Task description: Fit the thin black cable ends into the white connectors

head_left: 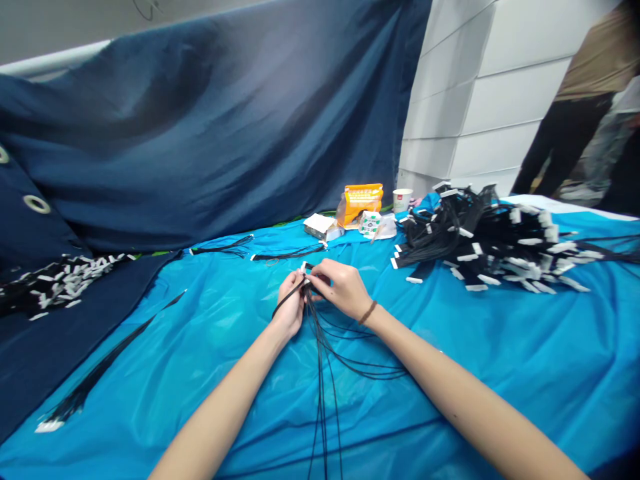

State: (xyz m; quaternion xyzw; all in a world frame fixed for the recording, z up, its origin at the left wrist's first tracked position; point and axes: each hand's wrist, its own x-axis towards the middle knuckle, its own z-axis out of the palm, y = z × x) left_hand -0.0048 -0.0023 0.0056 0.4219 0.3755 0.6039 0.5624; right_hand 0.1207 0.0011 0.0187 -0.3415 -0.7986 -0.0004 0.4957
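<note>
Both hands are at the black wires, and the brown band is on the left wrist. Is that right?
No: the head view shows the brown band on the wrist of the right hand, not the left hand. Both are at the black wires.

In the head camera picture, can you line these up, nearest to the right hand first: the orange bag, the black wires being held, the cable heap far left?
1. Black wires: held at the right hand.
2. Orange bag: beyond the hand.
3. Cable heap: far left, on navy cloth.

A brown band (369,313) circles the right wrist (379,315).
</note>
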